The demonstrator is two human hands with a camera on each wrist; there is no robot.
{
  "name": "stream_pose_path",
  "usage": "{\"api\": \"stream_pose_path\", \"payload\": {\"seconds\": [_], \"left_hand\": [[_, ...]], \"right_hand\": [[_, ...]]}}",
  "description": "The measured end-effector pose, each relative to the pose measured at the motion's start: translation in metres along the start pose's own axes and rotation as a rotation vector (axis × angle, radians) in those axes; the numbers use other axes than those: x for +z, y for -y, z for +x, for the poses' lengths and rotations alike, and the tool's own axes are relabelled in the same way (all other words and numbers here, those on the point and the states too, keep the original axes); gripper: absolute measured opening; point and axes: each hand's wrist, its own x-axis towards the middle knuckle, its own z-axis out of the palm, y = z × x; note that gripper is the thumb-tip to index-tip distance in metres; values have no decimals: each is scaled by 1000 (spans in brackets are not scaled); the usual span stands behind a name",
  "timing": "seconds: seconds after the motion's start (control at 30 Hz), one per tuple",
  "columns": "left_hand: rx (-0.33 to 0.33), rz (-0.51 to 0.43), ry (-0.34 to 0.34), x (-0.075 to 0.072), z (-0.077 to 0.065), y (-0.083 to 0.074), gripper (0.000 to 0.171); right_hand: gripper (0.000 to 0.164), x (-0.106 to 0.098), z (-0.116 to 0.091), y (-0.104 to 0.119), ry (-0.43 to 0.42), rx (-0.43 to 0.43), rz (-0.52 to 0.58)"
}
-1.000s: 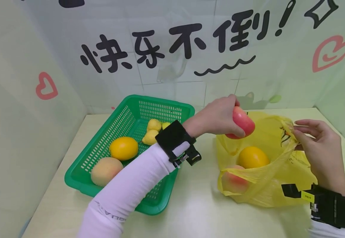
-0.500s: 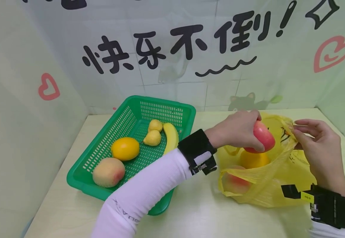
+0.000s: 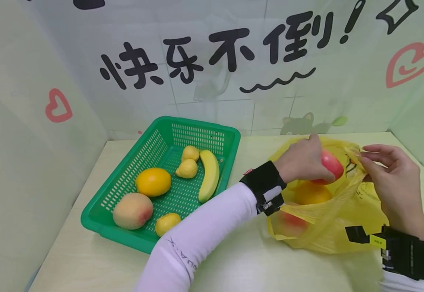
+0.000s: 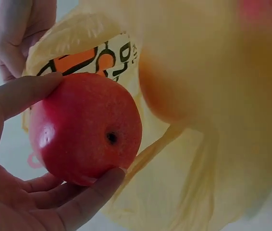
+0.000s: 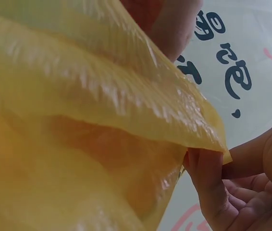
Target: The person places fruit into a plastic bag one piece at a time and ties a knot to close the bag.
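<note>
A glossy red round apple [image 3: 331, 165], the only one in sight, is at the mouth of a single yellow plastic bag [image 3: 332, 237], above one orange round fruit [image 3: 312, 194]; whether they touch I cannot tell. The left hand [image 3: 301, 161] grips the apple, thumb and fingers spread around its sides. The right hand [image 3: 398, 174] pinches the bag's rim, its other fingers loosely bent. One pink-and-cream peach [image 3: 291, 223] also sits in the bag. One green perforated plastic basket [image 3: 124, 240] holds one peach-coloured round fruit [image 3: 133, 211], one orange-yellow oval fruit [image 3: 153, 182], one curved yellow banana [image 3: 209, 176], one small yellow lemon [image 3: 167, 224] and two touching yellow lumps [image 3: 187, 168], perhaps one fruit. Only the head view shows the basket; the left wrist view alone reveals the dark pit [image 4: 111, 138] on the apple, and the right wrist view gives the pinch up close.
</note>
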Motion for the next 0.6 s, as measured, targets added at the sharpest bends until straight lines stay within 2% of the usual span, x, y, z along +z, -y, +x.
{"api": "stream_pose_path", "payload": {"seconds": [0.3, 0.47, 0.6], "left_hand": [[-55, 99, -118, 19, 11, 1, 62], [-106, 107, -153, 24, 14, 1, 60], [-123, 112, -178, 27, 16, 2, 60]], "right_hand": [[26, 2, 0, 0, -14, -46, -9], [27, 3, 0, 0, -16, -61, -1], [26, 4, 0, 1, -14, -57, -9]]}}
